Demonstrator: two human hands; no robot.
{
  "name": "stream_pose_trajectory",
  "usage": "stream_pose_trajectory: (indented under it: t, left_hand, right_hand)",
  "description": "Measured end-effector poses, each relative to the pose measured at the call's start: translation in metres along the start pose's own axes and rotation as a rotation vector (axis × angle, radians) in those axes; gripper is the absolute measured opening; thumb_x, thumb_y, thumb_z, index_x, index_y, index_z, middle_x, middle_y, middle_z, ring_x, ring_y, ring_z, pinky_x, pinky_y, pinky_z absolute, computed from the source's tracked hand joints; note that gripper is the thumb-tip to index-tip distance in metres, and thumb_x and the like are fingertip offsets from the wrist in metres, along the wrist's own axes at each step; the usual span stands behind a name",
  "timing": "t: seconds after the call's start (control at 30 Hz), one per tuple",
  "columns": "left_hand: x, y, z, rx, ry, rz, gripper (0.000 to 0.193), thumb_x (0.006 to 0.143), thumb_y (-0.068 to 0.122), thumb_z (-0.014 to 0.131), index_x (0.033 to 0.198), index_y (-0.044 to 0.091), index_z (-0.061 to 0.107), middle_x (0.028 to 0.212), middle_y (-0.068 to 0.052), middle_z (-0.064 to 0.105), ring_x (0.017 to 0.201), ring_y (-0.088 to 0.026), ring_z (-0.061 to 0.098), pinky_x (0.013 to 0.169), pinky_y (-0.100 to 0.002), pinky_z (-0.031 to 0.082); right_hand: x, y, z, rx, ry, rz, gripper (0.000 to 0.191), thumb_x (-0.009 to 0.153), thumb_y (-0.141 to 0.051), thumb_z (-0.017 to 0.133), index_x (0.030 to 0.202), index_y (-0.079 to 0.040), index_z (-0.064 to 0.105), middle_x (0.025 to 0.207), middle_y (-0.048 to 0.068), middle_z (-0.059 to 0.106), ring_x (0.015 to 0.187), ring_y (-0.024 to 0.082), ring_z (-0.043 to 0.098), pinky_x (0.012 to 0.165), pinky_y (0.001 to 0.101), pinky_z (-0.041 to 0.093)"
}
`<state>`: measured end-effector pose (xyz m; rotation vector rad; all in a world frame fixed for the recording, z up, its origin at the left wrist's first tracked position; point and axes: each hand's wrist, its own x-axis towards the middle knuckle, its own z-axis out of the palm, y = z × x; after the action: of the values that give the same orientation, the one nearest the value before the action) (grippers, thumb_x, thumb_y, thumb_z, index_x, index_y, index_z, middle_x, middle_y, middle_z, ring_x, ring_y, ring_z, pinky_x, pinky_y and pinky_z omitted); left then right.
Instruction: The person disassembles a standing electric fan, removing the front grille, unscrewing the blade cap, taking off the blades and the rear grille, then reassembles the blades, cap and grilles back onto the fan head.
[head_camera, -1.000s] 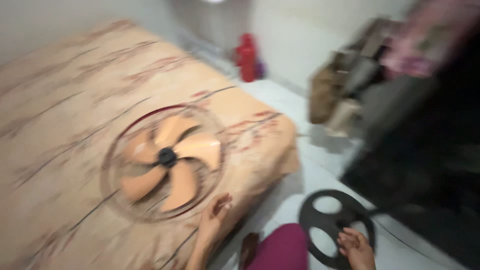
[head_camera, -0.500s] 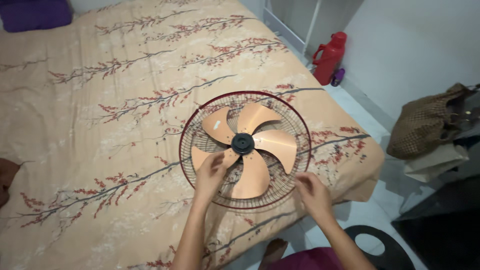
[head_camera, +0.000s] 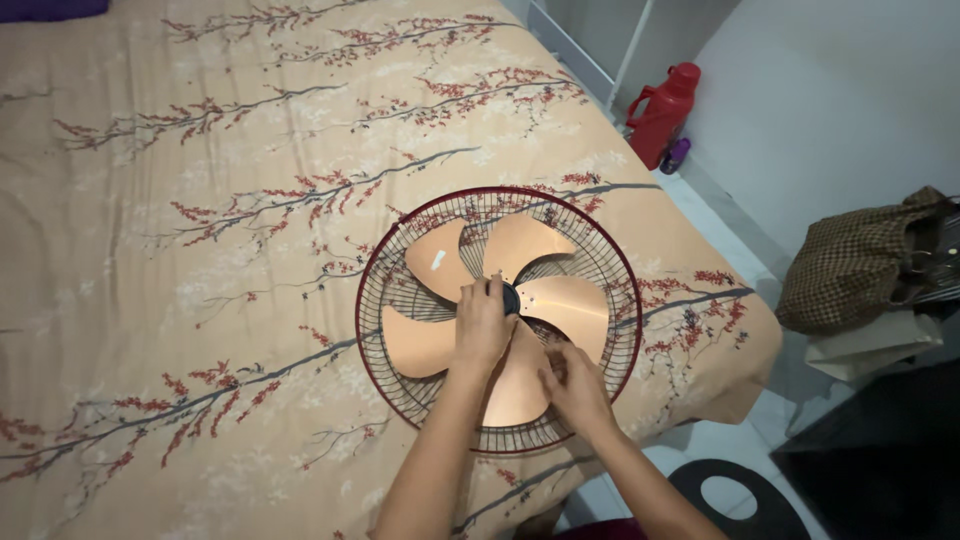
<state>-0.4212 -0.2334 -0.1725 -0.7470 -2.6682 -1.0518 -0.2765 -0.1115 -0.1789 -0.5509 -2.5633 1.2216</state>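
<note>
A round wire fan guard (head_camera: 400, 300) with a dark red rim lies flat on the floral bedspread (head_camera: 200, 250), near the bed's right edge, with copper-coloured fan blades (head_camera: 565, 305) inside it. The left hand (head_camera: 483, 325) is closed over the dark centre hub (head_camera: 510, 298). The right hand (head_camera: 575, 385) rests with curled fingers on the near blade, perhaps pinching it. Far right on the floor stands a red jug (head_camera: 662, 113).

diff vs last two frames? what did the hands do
Both hands moved inward over the fan. The left hand went from the grille's near rim to the dark hub, fingers on it. The right hand, a second ago on the black ring on the floor, now rests on a copper blade. The fan grille lies unmoved on the bedspread.
</note>
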Motion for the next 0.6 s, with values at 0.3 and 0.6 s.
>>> stream_pose_trajectory:
  t: [0.3, 0.6]
  left_hand:
    - [-0.002, -0.001, -0.001, -0.055, 0.001, 0.009, 0.061, 0.069, 0.006, 0.083, 0.126, -0.001, 0.062, 0.123, -0.021, 0.063, 0.117, -0.039, 0.056, 0.103, -0.047, 0.045]
    - [-0.004, 0.059, -0.054, -0.234, 0.067, 0.165, 0.061, 0.076, 0.005, 0.08, 0.133, -0.002, 0.058, 0.132, -0.021, 0.057, 0.125, -0.039, 0.052, 0.103, -0.045, 0.046]
  right_hand:
    - [0.003, 0.012, 0.004, 0.01, -0.09, 0.174, 0.035, 0.084, -0.006, 0.076, 0.117, -0.008, 0.067, 0.082, 0.007, 0.075, 0.065, 0.016, 0.069, 0.064, 0.0312, 0.057]
    - [-0.007, -0.001, -0.017, 0.182, -0.053, 0.038, 0.029, 0.088, -0.001, 0.068, 0.116, -0.002, 0.063, 0.095, 0.006, 0.077, 0.086, 0.012, 0.075, 0.077, 0.0276, 0.059]
